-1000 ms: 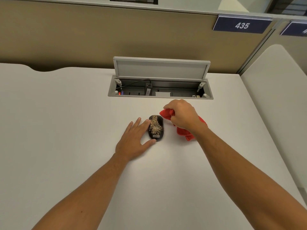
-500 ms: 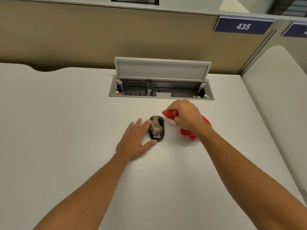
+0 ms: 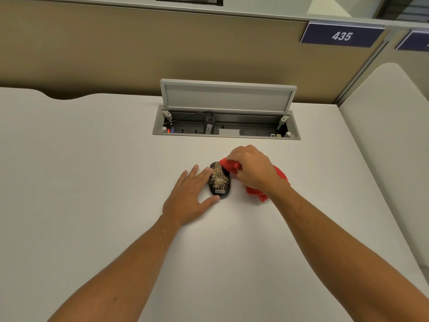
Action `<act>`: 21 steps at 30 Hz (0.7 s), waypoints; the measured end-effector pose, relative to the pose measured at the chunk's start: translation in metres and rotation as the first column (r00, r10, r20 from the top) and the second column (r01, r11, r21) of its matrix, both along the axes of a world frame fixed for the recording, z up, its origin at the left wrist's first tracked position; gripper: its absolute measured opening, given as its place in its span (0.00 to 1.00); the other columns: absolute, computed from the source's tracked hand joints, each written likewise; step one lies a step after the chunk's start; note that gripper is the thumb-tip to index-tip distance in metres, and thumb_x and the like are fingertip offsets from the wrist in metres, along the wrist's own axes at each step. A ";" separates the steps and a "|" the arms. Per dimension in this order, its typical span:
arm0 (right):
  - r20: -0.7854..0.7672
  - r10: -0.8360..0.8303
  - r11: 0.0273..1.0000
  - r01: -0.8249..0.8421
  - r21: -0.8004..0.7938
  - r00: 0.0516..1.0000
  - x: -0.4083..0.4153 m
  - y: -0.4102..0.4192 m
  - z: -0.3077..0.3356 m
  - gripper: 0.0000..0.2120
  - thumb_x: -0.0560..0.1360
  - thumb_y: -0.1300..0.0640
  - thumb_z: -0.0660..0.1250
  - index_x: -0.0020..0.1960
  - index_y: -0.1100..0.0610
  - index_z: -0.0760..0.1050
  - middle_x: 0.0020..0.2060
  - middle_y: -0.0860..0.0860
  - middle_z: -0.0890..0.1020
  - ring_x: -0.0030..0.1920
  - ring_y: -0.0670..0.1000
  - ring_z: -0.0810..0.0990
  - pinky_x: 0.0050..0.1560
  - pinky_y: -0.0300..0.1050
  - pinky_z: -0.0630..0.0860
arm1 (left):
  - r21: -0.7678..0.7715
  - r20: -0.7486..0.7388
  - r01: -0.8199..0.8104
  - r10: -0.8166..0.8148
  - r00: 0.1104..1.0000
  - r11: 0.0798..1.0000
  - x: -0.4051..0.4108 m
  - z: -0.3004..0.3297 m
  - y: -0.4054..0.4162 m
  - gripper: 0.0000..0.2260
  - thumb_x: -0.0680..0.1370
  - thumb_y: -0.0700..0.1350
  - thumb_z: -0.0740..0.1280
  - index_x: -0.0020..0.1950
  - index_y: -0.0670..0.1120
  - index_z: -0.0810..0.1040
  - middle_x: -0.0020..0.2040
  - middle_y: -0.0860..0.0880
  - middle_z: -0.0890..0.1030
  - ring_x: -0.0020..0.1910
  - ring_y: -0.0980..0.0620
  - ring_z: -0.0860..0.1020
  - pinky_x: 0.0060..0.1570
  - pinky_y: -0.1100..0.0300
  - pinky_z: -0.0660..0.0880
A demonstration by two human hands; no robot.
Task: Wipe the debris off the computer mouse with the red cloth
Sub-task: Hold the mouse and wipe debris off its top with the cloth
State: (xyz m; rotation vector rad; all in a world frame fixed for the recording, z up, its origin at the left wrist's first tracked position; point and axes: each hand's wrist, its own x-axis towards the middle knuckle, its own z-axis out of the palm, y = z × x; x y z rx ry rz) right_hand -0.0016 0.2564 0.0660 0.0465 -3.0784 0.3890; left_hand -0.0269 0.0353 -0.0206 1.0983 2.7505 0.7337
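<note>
A black computer mouse [image 3: 219,182] lies on the white desk [image 3: 92,182], its top covered with tan crumb-like debris. My left hand [image 3: 189,196] lies flat on the desk against the mouse's left side, fingers straight, the thumb touching its near end. My right hand [image 3: 251,169] grips a bunched red cloth [image 3: 279,175] just right of the mouse. A fold of the cloth reaches the mouse's far right corner. The rest of the cloth trails out behind my wrist.
An open cable box [image 3: 226,126] with a raised lid [image 3: 228,96] sits in the desk behind the mouse, holding plugs and a cable. A tan partition [image 3: 139,47] backs the desk. A second white desk [image 3: 390,135] adjoins on the right.
My right hand has brought the red cloth leftward, from beside the mouse until its fold touches the mouse's far right corner. My left hand and the mouse have stayed put.
</note>
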 end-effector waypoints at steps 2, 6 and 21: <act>0.045 -0.018 0.999 0.017 0.034 0.999 -0.001 -0.001 -0.002 0.15 0.73 0.56 0.70 0.59 0.52 0.79 0.55 0.50 0.81 0.55 0.53 0.74 0.48 0.51 0.78 | 0.000 0.001 -0.001 0.001 1.000 1.000 0.000 0.000 0.000 0.35 0.78 0.67 0.57 0.80 0.53 0.55 0.79 0.59 0.57 0.79 0.59 0.45 0.78 0.53 0.44; 0.018 -0.101 0.993 0.099 0.067 0.995 -0.003 0.004 -0.003 0.14 0.74 0.54 0.70 0.59 0.52 0.79 0.55 0.50 0.81 0.55 0.53 0.74 0.49 0.50 0.77 | 0.006 0.004 -0.008 0.007 1.000 1.000 0.000 0.000 -0.001 0.35 0.78 0.67 0.58 0.80 0.53 0.56 0.79 0.60 0.57 0.79 0.60 0.45 0.78 0.54 0.44; 0.053 -0.034 0.999 0.035 -0.012 0.998 -0.007 -0.003 0.004 0.17 0.72 0.57 0.71 0.61 0.52 0.78 0.57 0.50 0.80 0.57 0.53 0.74 0.50 0.47 0.74 | -0.003 -0.002 -0.006 0.006 1.000 1.000 -0.001 -0.002 -0.001 0.35 0.78 0.68 0.57 0.81 0.53 0.54 0.79 0.60 0.56 0.79 0.59 0.45 0.78 0.53 0.45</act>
